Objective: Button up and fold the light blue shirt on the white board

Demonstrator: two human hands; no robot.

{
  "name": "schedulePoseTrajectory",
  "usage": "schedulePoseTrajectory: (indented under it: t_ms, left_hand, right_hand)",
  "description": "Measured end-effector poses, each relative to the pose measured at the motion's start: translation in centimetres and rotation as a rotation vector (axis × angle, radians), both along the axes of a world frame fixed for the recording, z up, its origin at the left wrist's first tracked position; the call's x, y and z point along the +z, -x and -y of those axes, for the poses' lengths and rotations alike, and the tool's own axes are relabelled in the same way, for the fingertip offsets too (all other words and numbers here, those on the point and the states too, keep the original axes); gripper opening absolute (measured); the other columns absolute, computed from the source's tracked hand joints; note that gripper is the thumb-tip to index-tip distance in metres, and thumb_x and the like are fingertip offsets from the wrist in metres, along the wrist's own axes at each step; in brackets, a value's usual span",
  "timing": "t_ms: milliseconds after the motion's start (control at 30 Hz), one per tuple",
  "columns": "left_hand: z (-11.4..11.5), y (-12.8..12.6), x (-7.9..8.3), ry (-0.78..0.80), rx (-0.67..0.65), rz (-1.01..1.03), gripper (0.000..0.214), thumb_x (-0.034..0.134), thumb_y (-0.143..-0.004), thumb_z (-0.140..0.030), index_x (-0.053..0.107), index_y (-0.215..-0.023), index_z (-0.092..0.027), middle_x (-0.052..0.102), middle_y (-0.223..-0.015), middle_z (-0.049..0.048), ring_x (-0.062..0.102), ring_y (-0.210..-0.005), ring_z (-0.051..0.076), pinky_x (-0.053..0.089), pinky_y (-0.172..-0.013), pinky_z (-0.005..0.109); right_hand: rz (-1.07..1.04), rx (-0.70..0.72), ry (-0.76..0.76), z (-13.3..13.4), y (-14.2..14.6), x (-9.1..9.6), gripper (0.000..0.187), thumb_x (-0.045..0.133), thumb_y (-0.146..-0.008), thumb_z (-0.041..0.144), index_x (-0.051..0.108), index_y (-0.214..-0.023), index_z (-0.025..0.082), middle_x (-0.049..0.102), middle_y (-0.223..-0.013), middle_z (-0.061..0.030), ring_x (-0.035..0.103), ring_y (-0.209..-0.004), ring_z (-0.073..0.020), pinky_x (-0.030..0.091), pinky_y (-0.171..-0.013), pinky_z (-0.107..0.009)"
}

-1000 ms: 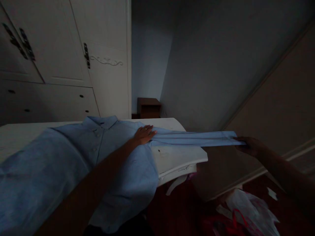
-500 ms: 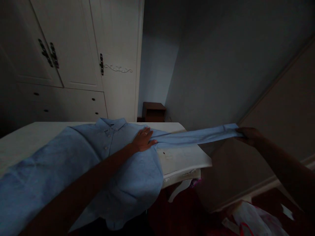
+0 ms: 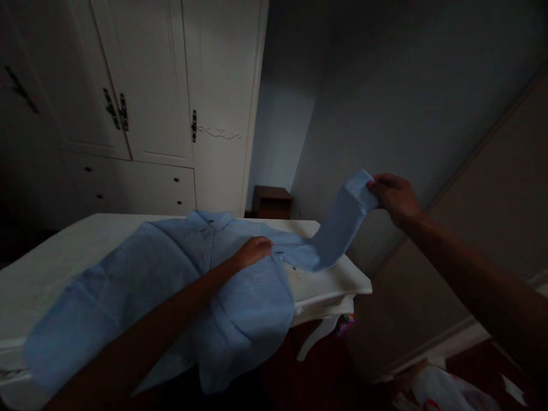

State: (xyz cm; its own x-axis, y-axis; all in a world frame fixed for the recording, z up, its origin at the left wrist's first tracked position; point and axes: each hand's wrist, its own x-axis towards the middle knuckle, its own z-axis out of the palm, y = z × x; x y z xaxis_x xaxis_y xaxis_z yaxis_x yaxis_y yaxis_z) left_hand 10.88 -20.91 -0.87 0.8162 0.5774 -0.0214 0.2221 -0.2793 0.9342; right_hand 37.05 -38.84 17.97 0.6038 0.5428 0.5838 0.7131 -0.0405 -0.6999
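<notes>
A light blue button-up shirt (image 3: 252, 297) is spread over a white table (image 3: 338, 279), its collar at the far side and its hem hanging over the near edge. At the top of the sleeve, by the shoulder seam, my left hand (image 3: 254, 251) has its fingers closed on the fabric. My right hand (image 3: 396, 197) pinches the cuff between thumb and fingers, above and to the right of the table. Between the hands the sleeve dips to the tabletop, then rises to the cuff.
A white wardrobe (image 3: 158, 103) with dark handles stands behind the table. A small brown cabinet (image 3: 274, 194) sits in the corner by the grey wall (image 3: 385, 103). On the red floor at lower right lies a whitish plastic bag (image 3: 445, 388).
My right hand has lifted the cuff up and inward to the left, so the stretched sleeve now bends. My left hand has gone from lying flat to gripping the fabric. The view has shifted slightly.
</notes>
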Motion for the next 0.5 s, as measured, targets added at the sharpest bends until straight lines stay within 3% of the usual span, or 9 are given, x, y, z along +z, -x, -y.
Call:
schedulePoseTrajectory:
  t_ms: [133, 233, 367, 500]
  left_hand:
    - [3.3, 2.8, 2.4, 0.553, -0.001, 0.265, 0.062, 0.035, -0.089, -0.063, 0.055, -0.118, -0.011, 0.061, -0.129, 0.0217, 0.063, -0.115, 0.029, 0.050, -0.098, 0.044]
    - [5.0, 6.0, 4.0, 0.831, -0.015, 0.370, 0.078, 0.021, -0.086, -0.074, 0.051, -0.122, -0.011, 0.058, -0.133, 0.0218, 0.059, -0.121, 0.029, 0.050, -0.099, 0.046]
    - [5.9, 10.7, 4.3, 0.884, 0.028, 0.456, 0.085, 0.020, -0.080, -0.082, 0.055, -0.119, -0.015, 0.067, -0.120, 0.0173, 0.061, -0.118, 0.031, 0.051, -0.097, 0.049]
    - [5.5, 14.5, 4.0, 0.850, 0.127, 0.475, 0.075, 0.034, -0.078, -0.080, 0.065, -0.105, -0.017, 0.074, -0.094, 0.0128, 0.069, -0.101, 0.033, 0.057, -0.084, 0.048]
  right_hand:
    - [0.168, 0.241, -0.015, -3.3, 9.2, -0.1, 0.011, 0.057, -0.085, 0.022, 0.067, -0.084, 0.018, 0.065, -0.077, -0.0019, 0.062, -0.068, -0.0148, 0.050, -0.063, -0.026]
    - [0.384, 0.415, 0.050, -5.0, 16.3, -2.2, 0.019, 0.052, -0.089, 0.022, 0.069, -0.094, 0.019, 0.070, -0.092, -0.0027, 0.067, -0.090, -0.0204, 0.052, -0.082, -0.034]
    - [0.461, 0.550, 0.222, -5.8, 24.1, -6.8, 0.025, 0.047, -0.092, 0.020, 0.067, -0.108, 0.020, 0.072, -0.104, -0.0042, 0.068, -0.099, -0.0218, 0.051, -0.091, -0.038]
    - [0.528, 0.681, 0.376, -4.6, 28.9, -10.9, 0.030, 0.053, -0.092, 0.030, 0.060, -0.121, 0.026, 0.068, -0.121, -0.0033, 0.064, -0.110, -0.0247, 0.052, -0.095, -0.043]
